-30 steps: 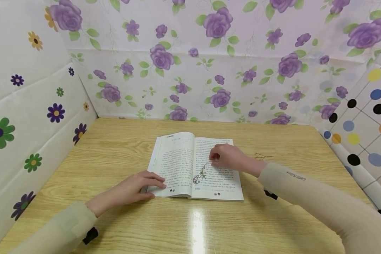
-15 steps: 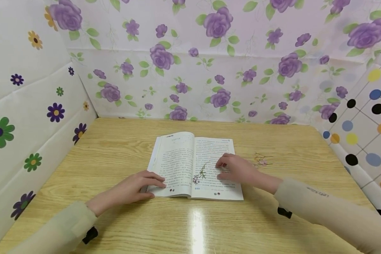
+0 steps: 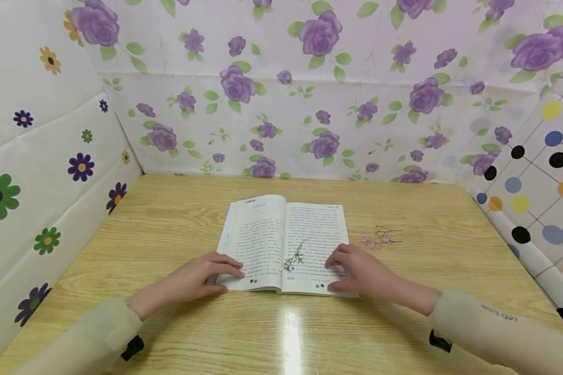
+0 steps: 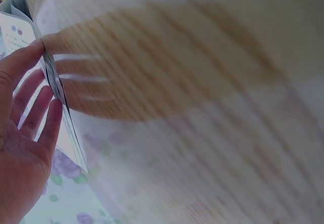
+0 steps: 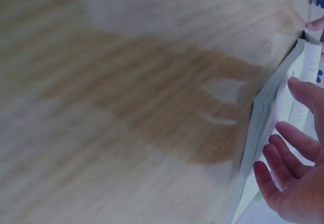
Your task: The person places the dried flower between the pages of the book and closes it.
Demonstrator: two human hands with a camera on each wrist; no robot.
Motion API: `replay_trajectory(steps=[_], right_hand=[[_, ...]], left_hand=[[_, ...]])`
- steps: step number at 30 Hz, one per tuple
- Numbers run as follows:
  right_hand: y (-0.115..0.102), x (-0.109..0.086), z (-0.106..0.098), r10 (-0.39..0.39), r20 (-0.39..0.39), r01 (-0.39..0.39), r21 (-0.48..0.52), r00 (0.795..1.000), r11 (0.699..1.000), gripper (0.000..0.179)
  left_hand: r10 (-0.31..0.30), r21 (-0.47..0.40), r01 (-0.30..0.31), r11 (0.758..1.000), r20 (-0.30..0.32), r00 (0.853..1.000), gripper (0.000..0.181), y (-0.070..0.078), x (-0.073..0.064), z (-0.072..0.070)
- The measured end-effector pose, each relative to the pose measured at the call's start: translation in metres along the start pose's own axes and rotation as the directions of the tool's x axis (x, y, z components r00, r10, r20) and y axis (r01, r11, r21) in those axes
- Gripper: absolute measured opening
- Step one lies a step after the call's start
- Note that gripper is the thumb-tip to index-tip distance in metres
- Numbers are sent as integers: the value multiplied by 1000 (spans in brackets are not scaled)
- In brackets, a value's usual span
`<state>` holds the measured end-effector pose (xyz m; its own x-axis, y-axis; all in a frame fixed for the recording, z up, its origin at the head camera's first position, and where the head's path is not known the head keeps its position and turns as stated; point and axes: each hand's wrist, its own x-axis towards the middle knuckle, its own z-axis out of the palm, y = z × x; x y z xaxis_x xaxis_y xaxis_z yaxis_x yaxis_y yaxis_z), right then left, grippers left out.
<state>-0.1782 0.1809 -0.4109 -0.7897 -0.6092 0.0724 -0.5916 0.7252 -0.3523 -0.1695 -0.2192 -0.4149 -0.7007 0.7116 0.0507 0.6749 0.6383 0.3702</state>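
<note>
An open book [image 3: 258, 245] lies on the table, with printed text on both pages. A small sprig with green leaves and pinkish flowers [image 3: 296, 257] rests on its right page by the centre fold. My left hand [image 3: 197, 276] rests at the lower left corner of the book, fingers extended over the page and thumb by the bottom edge. My right hand [image 3: 363, 273] is at the lower right corner, its fingers spread and slightly bent over the page. In the right wrist view the right hand's fingers [image 5: 281, 163] are loose, with nothing between them.
Thin branching sprigs with pink blossoms [image 3: 381, 237] lie on the wooden table [image 3: 178, 208] right of the book. Flower-patterned cloth [image 3: 281, 104] hangs along the back, and a dotted cloth [image 3: 535, 208] stands at the right side.
My right hand has drawn away from the sprig on the page, moving right and toward me to the book's lower right corner. This uncovers the pink blossoms beyond. My left hand stays put.
</note>
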Motion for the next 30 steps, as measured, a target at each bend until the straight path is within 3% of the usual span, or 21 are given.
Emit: replay_trajectory(steps=[7, 13, 22, 30], right_hand=[[-2, -12, 2, -65, -4, 64, -77, 998, 995, 48], [-2, -14, 3, -81, -1, 80, -92, 997, 993, 47], [1, -17, 0, -83, -20, 81, -67, 996, 994, 37], [5, -22, -7, -114, -107, 104, -95, 988, 990, 19]], left_hand=[[1, 2, -1, 1000, -6, 1000, 38, -2, 0, 1], [3, 3, -3, 1000, -3, 1000, 38, -1, 0, 0], [3, -5, -3, 1000, -6, 1000, 38, 0, 0, 0], [-8, -3, 8, 1000, 0, 1000, 38, 1, 0, 0]])
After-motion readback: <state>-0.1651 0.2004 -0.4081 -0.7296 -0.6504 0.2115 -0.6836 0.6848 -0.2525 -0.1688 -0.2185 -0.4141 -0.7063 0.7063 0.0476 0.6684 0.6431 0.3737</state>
